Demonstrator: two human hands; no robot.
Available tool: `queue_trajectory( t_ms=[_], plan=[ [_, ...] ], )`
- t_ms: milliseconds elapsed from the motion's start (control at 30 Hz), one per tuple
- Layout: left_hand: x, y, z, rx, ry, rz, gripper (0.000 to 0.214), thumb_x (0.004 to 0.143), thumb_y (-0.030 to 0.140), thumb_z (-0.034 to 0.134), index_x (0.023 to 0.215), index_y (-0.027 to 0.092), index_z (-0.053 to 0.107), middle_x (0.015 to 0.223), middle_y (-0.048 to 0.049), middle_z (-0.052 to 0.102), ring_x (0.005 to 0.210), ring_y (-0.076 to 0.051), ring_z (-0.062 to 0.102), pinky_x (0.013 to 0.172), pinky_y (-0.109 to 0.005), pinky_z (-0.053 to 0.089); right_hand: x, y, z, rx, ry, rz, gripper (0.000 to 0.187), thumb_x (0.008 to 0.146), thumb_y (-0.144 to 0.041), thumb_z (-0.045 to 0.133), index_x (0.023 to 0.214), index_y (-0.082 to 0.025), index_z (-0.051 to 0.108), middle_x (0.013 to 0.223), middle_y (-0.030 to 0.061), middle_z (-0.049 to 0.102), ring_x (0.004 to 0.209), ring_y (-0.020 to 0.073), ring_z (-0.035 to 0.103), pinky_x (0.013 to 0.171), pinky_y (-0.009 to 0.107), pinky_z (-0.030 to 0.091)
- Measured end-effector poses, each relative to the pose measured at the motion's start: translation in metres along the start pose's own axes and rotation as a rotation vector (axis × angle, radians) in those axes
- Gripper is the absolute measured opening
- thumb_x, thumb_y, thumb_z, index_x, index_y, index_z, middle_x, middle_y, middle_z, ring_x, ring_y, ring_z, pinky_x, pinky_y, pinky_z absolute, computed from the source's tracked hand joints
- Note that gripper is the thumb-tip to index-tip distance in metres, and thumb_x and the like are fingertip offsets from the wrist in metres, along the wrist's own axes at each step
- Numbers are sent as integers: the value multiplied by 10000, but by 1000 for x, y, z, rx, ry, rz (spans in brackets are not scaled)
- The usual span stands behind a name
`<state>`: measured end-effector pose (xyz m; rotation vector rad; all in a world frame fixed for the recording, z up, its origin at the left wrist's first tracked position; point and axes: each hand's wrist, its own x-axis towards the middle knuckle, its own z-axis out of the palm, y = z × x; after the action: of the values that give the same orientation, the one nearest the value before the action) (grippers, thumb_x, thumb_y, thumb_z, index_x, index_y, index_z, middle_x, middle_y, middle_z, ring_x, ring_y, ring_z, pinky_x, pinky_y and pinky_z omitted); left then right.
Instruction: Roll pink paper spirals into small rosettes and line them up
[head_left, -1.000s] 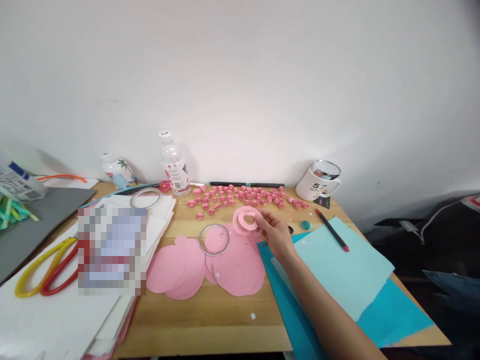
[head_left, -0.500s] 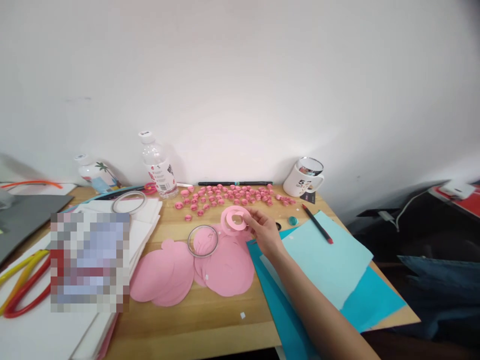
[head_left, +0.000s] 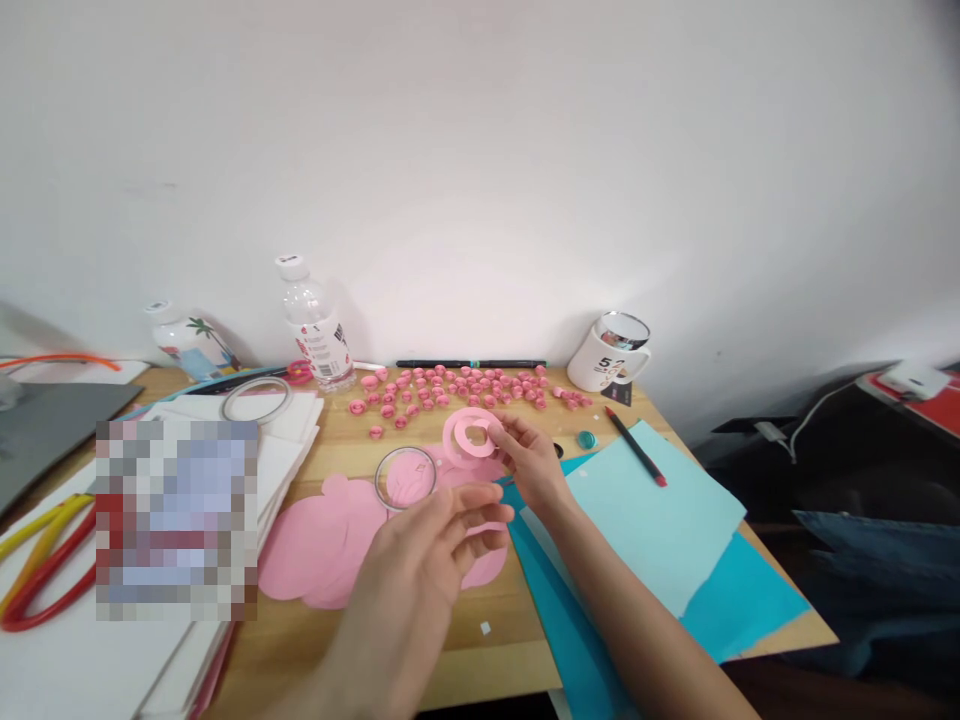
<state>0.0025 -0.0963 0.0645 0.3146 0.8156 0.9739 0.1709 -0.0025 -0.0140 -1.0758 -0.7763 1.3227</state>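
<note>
My right hand [head_left: 529,457] pinches a pink paper spiral [head_left: 469,437] and holds it a little above the wooden desk [head_left: 450,640]. My left hand [head_left: 431,545] reaches forward from below with its fingers spread and nothing in them, its fingertips just short of the spiral. Under both hands lie several large pink paper circles [head_left: 330,540], with a clear tape ring [head_left: 405,477] resting on them. Behind the spiral, many small rolled pink paper pieces [head_left: 457,388] are scattered across the desk.
Light blue and turquoise paper sheets [head_left: 652,510] with a red-tipped pencil [head_left: 634,447] lie right of my hands. A white mug [head_left: 609,362], two bottles [head_left: 313,325], a black pen [head_left: 472,364] stand along the wall. A stack of white sheets [head_left: 277,450] and coloured tubing [head_left: 45,570] fill the left.
My left hand has come into view from below and reached up toward the spiral. My right hand keeps holding the spiral in about the same spot.
</note>
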Motion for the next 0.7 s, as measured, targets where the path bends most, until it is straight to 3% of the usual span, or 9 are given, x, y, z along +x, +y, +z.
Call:
queue_trajectory(
  t_ms=[67, 233, 467, 700],
  plan=[
    [19, 10, 13, -41, 84, -116, 203, 846, 146, 496, 800, 51, 669, 940, -165, 663, 913, -226, 621, 878, -361, 476, 0, 1, 0, -18, 1, -4, 380, 603, -414, 747, 900, -190, 668, 726, 16, 662, 560, 112, 512, 530, 253, 385],
    [35, 17, 14, -91, 161, -117, 151, 817, 88, 533, 757, 52, 668, 848, -139, 672, 818, -185, 643, 840, -313, 501, 1, 1, -1, -61, 4, -1, 406, 613, -436, 736, 923, -184, 663, 691, 11, 642, 535, 109, 496, 506, 251, 371],
    [39, 18, 4, -102, 76, -121, 92, 783, 58, 575, 762, 58, 665, 785, -101, 660, 754, -153, 635, 766, -269, 511, 0, 3, -1, -110, 16, 10, 396, 616, -432, 738, 909, -177, 665, 611, -22, 592, 469, 72, 424, 439, 224, 280],
    [45, 20, 0, -114, 57, -139, 36, 745, 63, 625, 734, 65, 659, 739, -81, 650, 711, -136, 620, 733, -257, 508, -1, 2, 0, -110, -6, 16, 420, 626, -441, 728, 941, -173, 653, 724, 10, 644, 493, 74, 431, 450, 222, 294]
  ],
)
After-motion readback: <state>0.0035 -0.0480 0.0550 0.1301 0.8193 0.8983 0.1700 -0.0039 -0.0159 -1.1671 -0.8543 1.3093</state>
